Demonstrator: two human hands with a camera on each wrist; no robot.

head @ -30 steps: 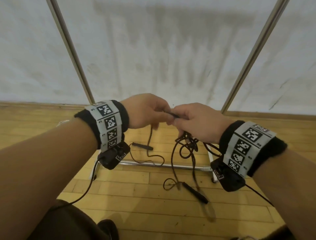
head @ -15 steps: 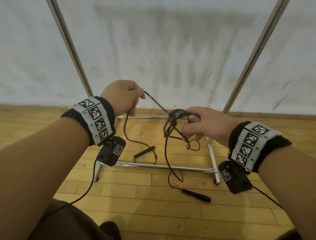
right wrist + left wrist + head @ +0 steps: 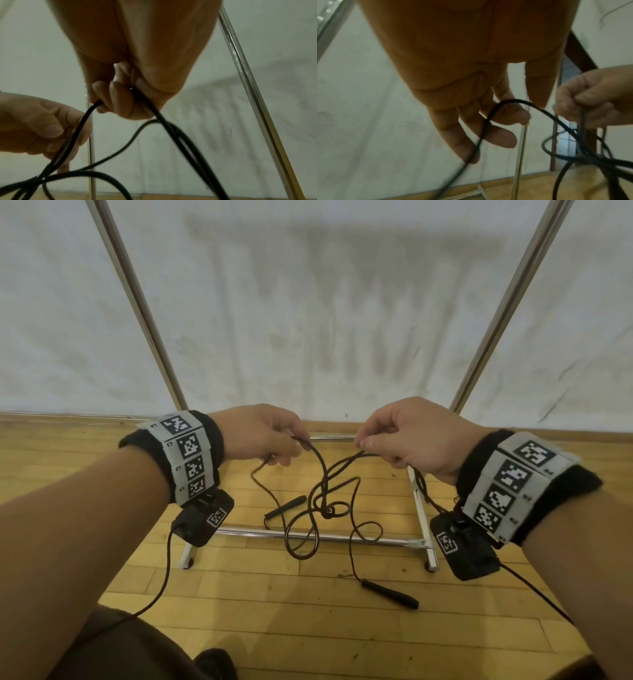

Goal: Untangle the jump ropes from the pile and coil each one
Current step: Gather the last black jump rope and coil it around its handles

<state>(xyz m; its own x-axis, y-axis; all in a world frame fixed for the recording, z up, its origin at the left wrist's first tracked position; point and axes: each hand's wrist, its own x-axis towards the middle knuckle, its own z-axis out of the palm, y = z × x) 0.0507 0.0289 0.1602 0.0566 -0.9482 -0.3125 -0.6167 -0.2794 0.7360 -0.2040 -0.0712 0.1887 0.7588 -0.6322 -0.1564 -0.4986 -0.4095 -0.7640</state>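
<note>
Both hands up at chest height, tangle hanging between them. Left hand pinching one strand of the black jump rope between thumb and forefinger, other fingers only loosely curled with the cord draped across them in the left wrist view. Right hand clamped much tighter: fingers curled right round the cord, which enters the fist on one side and leaves on the other in the right wrist view (more than one strand, by the look of it, though hard to count).

Knot sitting below and between the two hands, roughly centred, maybe a touch nearer the right. Loops drooping from it over the metal frame rail on the wooden floor. One handle lying flat on the floor below the knot and toward the right, long axis slanting toward the lower right. Second handle further back on the left, angled the other way, its cord running up toward the left hand.

Key bit for the next move, guessing here: strands run down and inward from each grip, so spreading the hands sideways probably just cinches the knot tighter. Better to keep the right as the anchor and feed the left's strand back through a loop. Still early on, nothing coiled yet. Impossible to tell whether one rope or two.
</note>
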